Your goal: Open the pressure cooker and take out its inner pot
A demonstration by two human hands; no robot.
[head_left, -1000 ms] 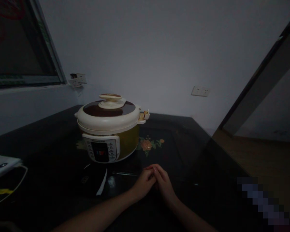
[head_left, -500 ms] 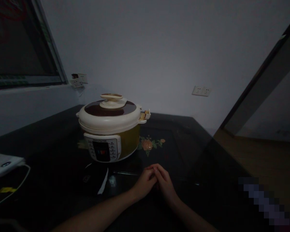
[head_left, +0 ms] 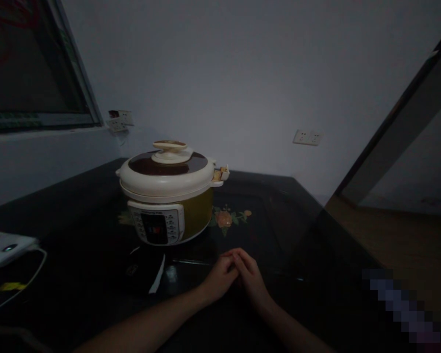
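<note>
My left hand point(head_left: 220, 277) and my right hand point(head_left: 250, 277) rest together over the dark tabletop, their fingers closed and touching at the tips. Nothing shows between them, and some fingers are hidden behind others. Beyond them to the left stands an electric pressure cooker point(head_left: 196, 215), cream and olive green, with its lid on and a control panel point(head_left: 156, 224) facing me. A black flat item with a white edge point(head_left: 147, 269) lies in front of the cooker, left of my hands; its kind is hard to tell.
A white device point(head_left: 12, 247) with a cable and a yellow tag point(head_left: 12, 286) lies at the left. The dark table point(head_left: 297, 225) bears a flower print point(head_left: 224, 219) beside the cooker. Wall sockets point(head_left: 306, 137) are behind, a window point(head_left: 33, 68) is at upper left.
</note>
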